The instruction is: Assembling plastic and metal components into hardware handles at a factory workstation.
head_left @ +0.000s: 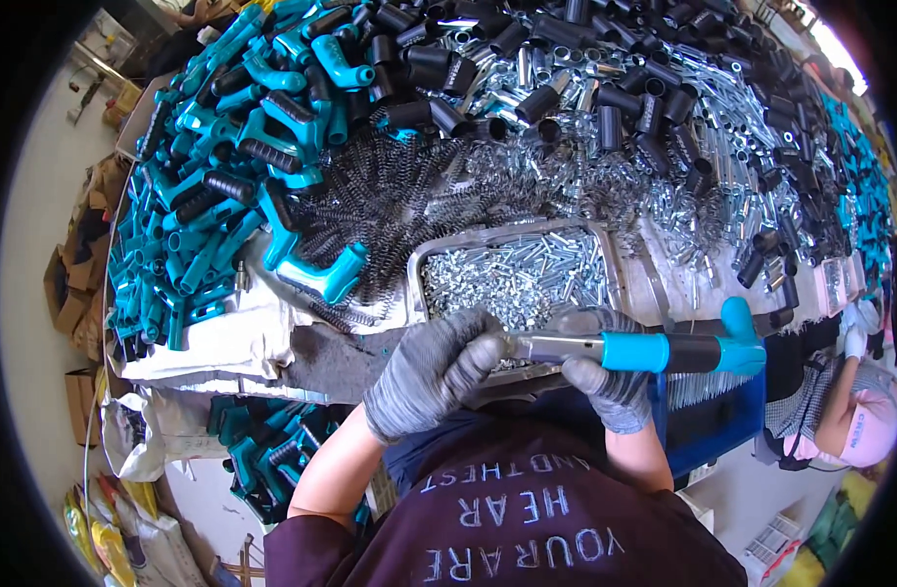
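Handheld tool: smooth glossy teal plastic, matt black grip, bright polished metal shaft. Gloves: ribbed grey knit cloth. Also: shiny metal pins, dark metal wire springs, smooth black plastic-looking tubes; creased matt white cloth along the worktop edge.

Room over white cloth — teal tool bars right.

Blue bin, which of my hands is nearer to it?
Right. Your right hand is just to the left of the blue bin; your left hand is farther left.
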`<state>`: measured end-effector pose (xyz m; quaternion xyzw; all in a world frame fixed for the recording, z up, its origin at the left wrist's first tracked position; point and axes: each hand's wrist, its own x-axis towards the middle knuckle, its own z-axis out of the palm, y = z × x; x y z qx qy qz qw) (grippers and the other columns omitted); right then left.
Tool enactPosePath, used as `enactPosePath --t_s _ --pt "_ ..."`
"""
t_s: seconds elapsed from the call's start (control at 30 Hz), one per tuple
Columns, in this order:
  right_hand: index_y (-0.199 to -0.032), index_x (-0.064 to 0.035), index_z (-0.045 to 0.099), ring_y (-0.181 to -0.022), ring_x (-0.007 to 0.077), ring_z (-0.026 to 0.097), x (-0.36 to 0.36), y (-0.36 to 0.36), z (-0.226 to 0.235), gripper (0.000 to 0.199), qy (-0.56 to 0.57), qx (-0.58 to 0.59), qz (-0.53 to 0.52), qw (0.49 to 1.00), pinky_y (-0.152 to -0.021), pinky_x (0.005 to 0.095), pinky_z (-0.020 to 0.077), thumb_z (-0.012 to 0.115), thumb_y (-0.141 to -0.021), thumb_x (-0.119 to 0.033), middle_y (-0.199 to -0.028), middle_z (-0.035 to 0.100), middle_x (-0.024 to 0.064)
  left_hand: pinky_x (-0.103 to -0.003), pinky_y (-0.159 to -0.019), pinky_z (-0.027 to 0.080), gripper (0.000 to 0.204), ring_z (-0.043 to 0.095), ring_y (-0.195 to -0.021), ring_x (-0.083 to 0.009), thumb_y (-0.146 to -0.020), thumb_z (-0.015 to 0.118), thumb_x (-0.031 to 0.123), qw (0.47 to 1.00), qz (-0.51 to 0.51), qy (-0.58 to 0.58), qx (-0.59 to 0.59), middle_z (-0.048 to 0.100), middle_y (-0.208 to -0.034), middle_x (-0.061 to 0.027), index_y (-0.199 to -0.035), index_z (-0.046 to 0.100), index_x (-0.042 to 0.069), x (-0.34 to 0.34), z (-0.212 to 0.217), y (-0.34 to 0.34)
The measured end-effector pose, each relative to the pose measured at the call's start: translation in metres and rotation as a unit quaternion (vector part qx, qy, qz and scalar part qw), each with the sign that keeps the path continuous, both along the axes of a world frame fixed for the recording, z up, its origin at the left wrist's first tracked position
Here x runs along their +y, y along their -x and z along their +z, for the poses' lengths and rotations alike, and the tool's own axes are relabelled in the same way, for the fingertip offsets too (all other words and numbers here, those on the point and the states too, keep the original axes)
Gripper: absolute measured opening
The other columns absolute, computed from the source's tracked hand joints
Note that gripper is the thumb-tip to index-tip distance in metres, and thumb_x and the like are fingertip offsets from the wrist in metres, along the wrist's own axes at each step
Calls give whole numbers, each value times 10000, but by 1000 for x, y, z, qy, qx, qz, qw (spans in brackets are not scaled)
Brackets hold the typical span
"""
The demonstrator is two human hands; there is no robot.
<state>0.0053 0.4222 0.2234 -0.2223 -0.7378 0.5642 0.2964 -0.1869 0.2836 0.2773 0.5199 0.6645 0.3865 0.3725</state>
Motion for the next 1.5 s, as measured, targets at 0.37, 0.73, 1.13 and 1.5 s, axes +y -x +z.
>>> enactPosePath --t_s 0.37,0.73,1.13,1.5 --pt "-1037 29 662 -820 176 660 -15 -2 14 400 202 55 -6 978 -785 310 523 737 -803 -285 -911 703 107 -349 -657 515 481 669 -739 -293 -838 721 321 974 22 -207 85 674 -844 -107 -1187 566 28 10 -8 -13" --pt "-1055 27 628 -779 172 633 -19 -5 1 392 262 119 -39 957 -756 303 513 749 -799 -245 -911 685 98 -398 -714 512 378 668 -803 -323 -894 641 344 946 93 -289 110 667 -856 -173 -1094 624 23 13 12 -21" --pt "-1050 1 661 -808 127 622 -27 -14 -1 379 305 90 -12 948 -746 283 501 733 -816 -289 -928 684 57 -394 -710 508 435 679 -827 -289 -871 682 362 999 14 -35 -30 670 -887 -180 -1161 610 46 -4 -2 -25" --pt "-1070 36 613 -675 173 641 -27 -13 0 493 291 117 -75 947 -592 283 527 752 -789 -345 -849 680 124 -421 -927 451 779 528 -1184 -298 -782 768 213 974 14 -210 -80 531 -1241 -188 -1410 357 7 -9 -6 -32"
